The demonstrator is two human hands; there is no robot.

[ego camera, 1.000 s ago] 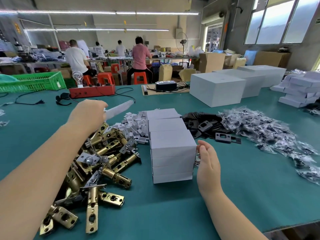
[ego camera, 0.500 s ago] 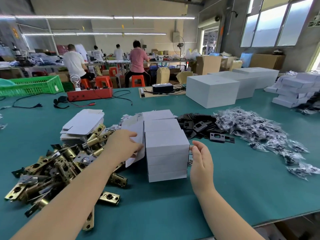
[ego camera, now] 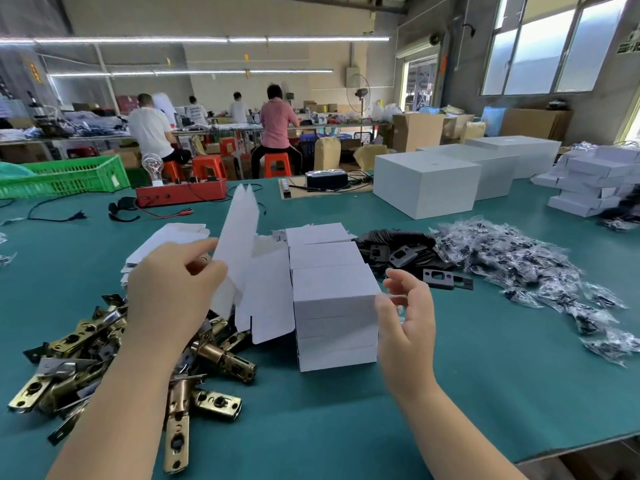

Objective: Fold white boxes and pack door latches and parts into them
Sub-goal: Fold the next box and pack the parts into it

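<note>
Left hand grip pinching flat white box blank, raised upright; right hand spread, fingers relaxed, beside box stack.

A teal table cover is seen. The folded boxes are white, the latches brass-coloured, the plates black, the crate green.

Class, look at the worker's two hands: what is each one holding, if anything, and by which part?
The left hand pinches a flat unfolded box blank by its left edge. The right hand holds nothing; its fingers hang loosely curled beside the box stack.
</note>
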